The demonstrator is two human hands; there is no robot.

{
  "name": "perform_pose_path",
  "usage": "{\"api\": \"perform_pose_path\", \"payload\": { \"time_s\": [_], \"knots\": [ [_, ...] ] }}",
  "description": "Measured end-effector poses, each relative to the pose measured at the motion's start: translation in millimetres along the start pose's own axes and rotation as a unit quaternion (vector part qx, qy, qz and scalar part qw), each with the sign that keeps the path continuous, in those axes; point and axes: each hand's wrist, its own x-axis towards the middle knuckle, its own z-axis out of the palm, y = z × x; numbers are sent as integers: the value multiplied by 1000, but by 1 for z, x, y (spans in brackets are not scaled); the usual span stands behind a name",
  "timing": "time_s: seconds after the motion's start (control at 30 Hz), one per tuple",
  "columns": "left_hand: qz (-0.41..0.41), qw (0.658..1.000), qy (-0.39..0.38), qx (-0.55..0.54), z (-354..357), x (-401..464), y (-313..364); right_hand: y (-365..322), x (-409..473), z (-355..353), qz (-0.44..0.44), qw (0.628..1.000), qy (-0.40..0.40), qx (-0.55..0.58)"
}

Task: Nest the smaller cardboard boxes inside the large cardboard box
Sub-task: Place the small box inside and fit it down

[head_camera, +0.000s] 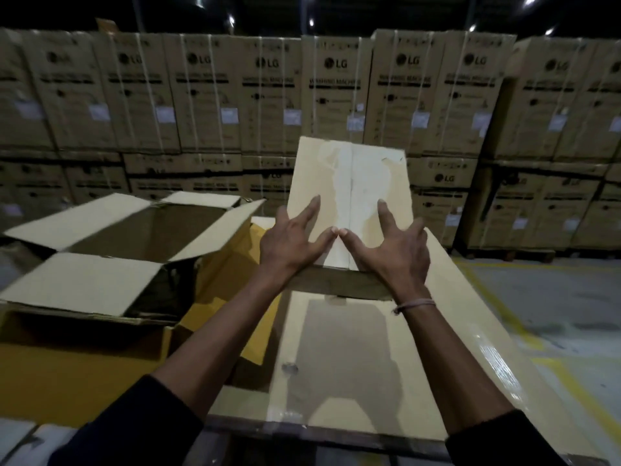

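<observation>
A: Start close in. What carries everything?

B: A broad glossy cardboard sheet lies nearest, apparently the flap or top of the large cardboard box; its yellow interior shows in the gap to the left. Beyond it, the left hand and right hand are both spread, fingers straight and pressed flat on the near face of a small taped box, thumbs almost meeting at its seam.

A: So nothing is gripped?

B: No. The small box stands tilted, its top leaning away, its lower edge resting on a dark cardboard edge. Only palm pressure steadies it, so I judge it could slide or topple away if the push goes too high on the face.

A: And the other risk?

B: To the left an open carton sits with its four flaps splayed, apparently in or on the large box. Its right flap reaches close to the left hand. If the small box swings that way, it may catch that flap and jam rather than drop in. How much room remains inside I cannot tell.

A: Farther back?

B: Stacked LG washing-machine cartons form a wall, well apart from the work.
</observation>
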Motion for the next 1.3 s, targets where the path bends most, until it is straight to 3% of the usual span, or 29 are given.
{"api": "perform_pose_path", "payload": {
  "time_s": [0.37,0.67,0.93,1.13,1.3],
  "knots": [
    [69,990,117,41,-90,132,-109,-152,99,55,-49,992,111,34],
    [23,990,125,63,-137,183,-249,-288,136,142,-92,994,42,41],
    [-23,997,59,52,-170,206,-388,-397,125,226,-85,995,-54,16],
    [-42,996,-73,40,-170,211,-489,-455,91,285,-37,988,-149,-7],
    [-29,986,-166,-15,-144,195,-536,-461,67,333,18,974,-217,-59]
  ]
}}
